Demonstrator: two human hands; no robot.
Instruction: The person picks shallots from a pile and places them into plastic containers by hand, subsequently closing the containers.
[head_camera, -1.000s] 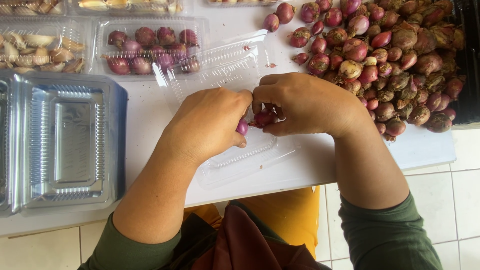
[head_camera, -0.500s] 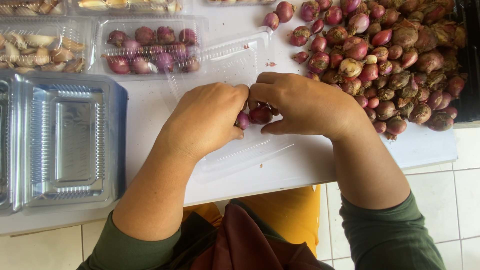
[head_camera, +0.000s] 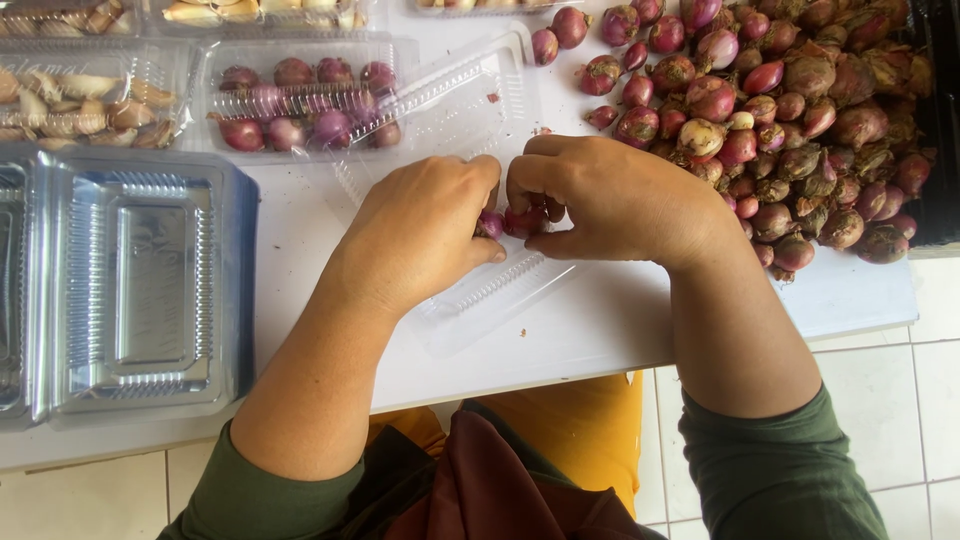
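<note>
Both hands pinch shallots over an open clear tray

The left hand (head_camera: 425, 235) and right hand (head_camera: 610, 200) each grip small shallots (head_camera: 505, 222) above the clamshell tray (head_camera: 500, 290) on the bench (head_camera: 600, 320); a loose grip could send one rolling off the bench edge.

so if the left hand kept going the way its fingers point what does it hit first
Probably the small red shallot at its fingertips, and behind it the right hand, which faces it. The left hand points up and to the right, above an open clear clamshell tray.
</note>
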